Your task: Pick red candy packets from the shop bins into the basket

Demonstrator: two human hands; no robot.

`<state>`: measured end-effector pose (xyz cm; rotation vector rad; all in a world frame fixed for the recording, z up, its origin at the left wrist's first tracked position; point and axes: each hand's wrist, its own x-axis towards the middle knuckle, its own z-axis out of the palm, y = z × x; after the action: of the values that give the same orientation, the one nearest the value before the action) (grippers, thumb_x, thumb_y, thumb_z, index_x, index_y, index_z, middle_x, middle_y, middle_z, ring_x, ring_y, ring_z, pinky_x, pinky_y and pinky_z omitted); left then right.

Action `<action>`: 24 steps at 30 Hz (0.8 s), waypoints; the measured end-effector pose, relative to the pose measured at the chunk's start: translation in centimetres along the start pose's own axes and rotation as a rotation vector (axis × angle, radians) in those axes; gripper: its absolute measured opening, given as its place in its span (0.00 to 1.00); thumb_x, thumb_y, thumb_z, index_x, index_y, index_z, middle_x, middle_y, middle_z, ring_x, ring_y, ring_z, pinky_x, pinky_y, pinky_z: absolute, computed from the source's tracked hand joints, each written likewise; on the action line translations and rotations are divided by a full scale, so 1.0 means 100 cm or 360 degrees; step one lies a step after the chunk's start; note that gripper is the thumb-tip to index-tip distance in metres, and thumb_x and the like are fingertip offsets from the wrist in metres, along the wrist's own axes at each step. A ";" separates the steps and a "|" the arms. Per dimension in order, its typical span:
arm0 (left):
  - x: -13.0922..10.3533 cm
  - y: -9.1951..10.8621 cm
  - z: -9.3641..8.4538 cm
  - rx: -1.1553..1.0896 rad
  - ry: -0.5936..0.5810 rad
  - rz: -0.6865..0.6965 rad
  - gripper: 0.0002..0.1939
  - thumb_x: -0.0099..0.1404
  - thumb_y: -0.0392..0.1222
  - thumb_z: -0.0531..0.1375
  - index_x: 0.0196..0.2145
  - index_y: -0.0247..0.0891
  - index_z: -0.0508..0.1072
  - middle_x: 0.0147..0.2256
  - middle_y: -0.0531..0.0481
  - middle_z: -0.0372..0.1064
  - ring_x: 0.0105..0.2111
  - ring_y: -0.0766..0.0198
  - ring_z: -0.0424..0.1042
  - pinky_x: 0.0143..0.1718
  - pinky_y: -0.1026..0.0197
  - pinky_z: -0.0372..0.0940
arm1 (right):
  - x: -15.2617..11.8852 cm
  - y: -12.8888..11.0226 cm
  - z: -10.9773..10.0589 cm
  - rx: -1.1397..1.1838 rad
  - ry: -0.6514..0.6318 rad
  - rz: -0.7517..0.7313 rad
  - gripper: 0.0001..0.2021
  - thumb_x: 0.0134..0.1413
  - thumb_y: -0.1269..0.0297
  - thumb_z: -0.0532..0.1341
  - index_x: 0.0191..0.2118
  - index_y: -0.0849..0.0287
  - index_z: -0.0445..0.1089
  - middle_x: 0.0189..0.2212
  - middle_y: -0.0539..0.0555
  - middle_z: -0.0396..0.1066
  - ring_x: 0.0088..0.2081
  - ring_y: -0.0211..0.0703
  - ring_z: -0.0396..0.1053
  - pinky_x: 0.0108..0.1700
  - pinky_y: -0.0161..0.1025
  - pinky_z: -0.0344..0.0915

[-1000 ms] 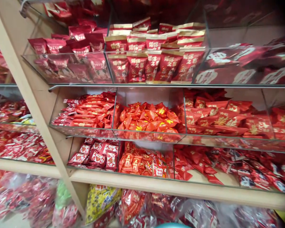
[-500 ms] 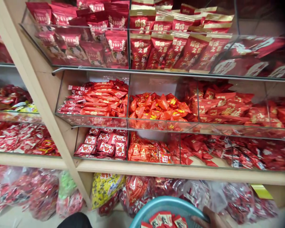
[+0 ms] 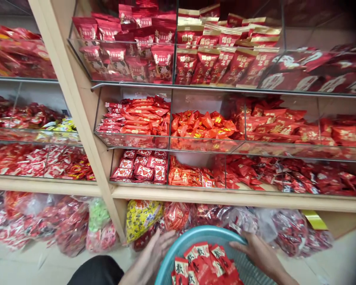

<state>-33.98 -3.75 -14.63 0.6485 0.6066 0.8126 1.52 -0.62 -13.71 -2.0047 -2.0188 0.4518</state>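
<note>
A round teal basket (image 3: 201, 233) is at the bottom of the view, with several red and cream packets (image 3: 207, 263) in it. My right hand (image 3: 256, 249) grips the basket's right rim, thumb over the edge. Beside the basket's left side is my left hand (image 3: 157, 247), its fingers stretched out and pointing forward; whether it touches the wall cannot be made out. Beyond the basket, clear-sided shelf compartments hold orange-red packets (image 3: 201, 122), heart-printed packets (image 3: 144, 170) and gold-topped red packets (image 3: 185, 65).
A slanting wooden divider (image 3: 74, 107) separates two shelf units. Under the wooden ledge (image 3: 225, 200), plastic bags stand on the floor, among them a yellow one (image 3: 142, 219) and a green-topped one (image 3: 97, 215). A dark-clothed knee (image 3: 96, 271) shows at the bottom.
My left hand has come into view at the basket's left. More of the basket and my right hand shows. The view has shifted left and down, bringing in more of the left shelves.
</note>
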 end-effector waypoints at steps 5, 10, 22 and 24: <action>-0.012 0.030 0.026 0.0137 0.0099 0.0103 0.27 0.56 0.41 0.61 0.54 0.41 0.63 0.54 0.45 0.62 0.52 0.54 0.64 0.54 0.56 0.56 | 0.005 -0.041 -0.011 -0.0117 -0.0044 -0.0064 0.21 0.49 0.42 0.53 0.27 0.57 0.65 0.27 0.56 0.73 0.33 0.48 0.70 0.29 0.35 0.54; -0.010 0.060 0.014 0.0394 0.0146 0.0028 0.34 0.52 0.37 0.64 0.56 0.45 0.60 0.52 0.45 0.64 0.42 0.57 0.72 0.43 0.56 0.66 | 0.018 -0.070 -0.019 -0.0266 -0.0036 -0.0088 0.25 0.48 0.38 0.51 0.26 0.58 0.66 0.27 0.57 0.72 0.32 0.47 0.70 0.27 0.34 0.51; 0.010 0.081 0.017 0.0751 -0.0010 0.0057 0.28 0.52 0.36 0.63 0.52 0.36 0.66 0.43 0.46 0.72 0.39 0.55 0.71 0.41 0.57 0.65 | 0.037 -0.104 -0.016 -0.0190 -0.0081 -0.0303 0.24 0.47 0.40 0.54 0.31 0.59 0.68 0.32 0.58 0.72 0.38 0.49 0.69 0.32 0.35 0.56; 0.012 0.081 0.018 0.0730 0.0022 0.0048 0.26 0.52 0.36 0.64 0.50 0.38 0.68 0.44 0.44 0.72 0.39 0.55 0.71 0.41 0.57 0.65 | 0.041 -0.102 -0.020 -0.0113 -0.0140 -0.0314 0.22 0.47 0.43 0.56 0.33 0.59 0.68 0.33 0.58 0.72 0.37 0.48 0.69 0.34 0.36 0.57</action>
<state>-35.77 0.90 -7.88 1.0720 0.8066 0.7093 -7.08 3.58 -7.95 -1.8286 -2.2889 0.4382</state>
